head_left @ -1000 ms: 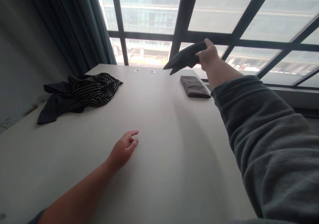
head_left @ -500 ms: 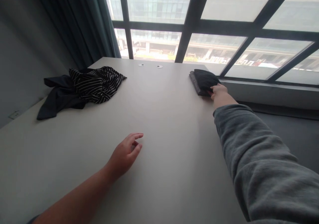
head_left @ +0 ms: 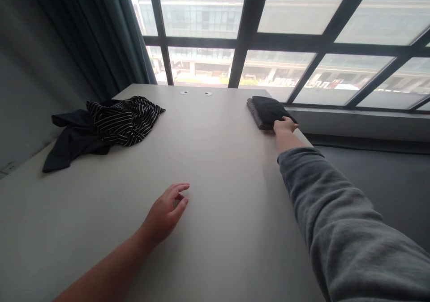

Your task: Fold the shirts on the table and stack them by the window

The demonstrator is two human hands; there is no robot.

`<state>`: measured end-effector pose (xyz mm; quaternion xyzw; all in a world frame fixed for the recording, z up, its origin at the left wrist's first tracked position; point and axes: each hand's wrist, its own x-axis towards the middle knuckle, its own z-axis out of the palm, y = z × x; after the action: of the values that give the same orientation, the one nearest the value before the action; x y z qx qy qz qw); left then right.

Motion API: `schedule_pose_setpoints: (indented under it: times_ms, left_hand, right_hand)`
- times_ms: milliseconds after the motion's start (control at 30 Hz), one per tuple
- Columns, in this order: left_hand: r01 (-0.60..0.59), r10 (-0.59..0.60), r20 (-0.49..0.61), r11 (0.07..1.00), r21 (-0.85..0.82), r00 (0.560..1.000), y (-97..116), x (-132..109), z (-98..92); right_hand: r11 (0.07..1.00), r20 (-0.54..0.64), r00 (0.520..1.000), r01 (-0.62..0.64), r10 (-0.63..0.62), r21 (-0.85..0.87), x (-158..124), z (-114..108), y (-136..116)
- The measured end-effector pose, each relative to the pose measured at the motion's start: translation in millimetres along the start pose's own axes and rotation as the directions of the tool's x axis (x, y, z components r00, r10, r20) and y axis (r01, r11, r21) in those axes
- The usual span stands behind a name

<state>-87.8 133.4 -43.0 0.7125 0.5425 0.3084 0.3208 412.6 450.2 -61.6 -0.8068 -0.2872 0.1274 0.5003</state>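
At the far right corner of the desk (head_left: 215,159), the black folded garment (head_left: 268,106) lay on top of the grey folded piece (head_left: 254,114); a second earlier the right hand (head_left: 285,125) had held it in the air above that corner, so it had come down onto the stack; right hand sat on the stack's near end, fingers over the black cloth; couldn't tell whether it pinched or only rested; left hand (head_left: 166,210) lay mid-desk toward the near edge, fingers loosely curled, holding nothing, barely shifted; striped top (head_left: 126,116) and dark garment (head_left: 67,143) lay crumpled at the left edge, unmoved; placing looked done, release not confirmed.
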Motion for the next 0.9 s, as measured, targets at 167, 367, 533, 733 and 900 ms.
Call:
schedule_pose_setpoints:
  times_ms: [167, 367, 533, 733, 900]
  left_hand:
    - [-0.024, 0.024, 0.002, 1.0, 0.015, 1.0, -2, 1, 1.1]
    - [-0.023, 0.023, 0.012, 1.0, 0.02, 1.0, -1, 1, 0.8]
    - [-0.03, 0.029, 0.028, 0.999, 0.022, 0.999, -1, 0, -1.1]
    - [-0.071, 0.069, 0.043, 0.997, 0.035, 0.997, -4, 0, 1.6]
    - [-0.16, 0.158, 0.022, 0.982, 0.101, 0.987, -8, 2, 6.6]
  right_hand:
    - [0.893, 0.003, 0.959, 0.265, -0.284, -0.364, 0, -1, -19]
    - [0.595, 0.507, 0.793, 0.597, -0.338, -0.538, 6, 25, -27]
    - [0.555, 0.476, 0.799, 0.599, -0.367, -0.577, -26, 35, 5]
    - [0.556, 0.486, 0.788, 0.614, -0.379, -0.561, -66, 13, 19]
    - [0.482, 0.532, 0.689, 0.725, -0.493, -0.492, -127, -19, 29]
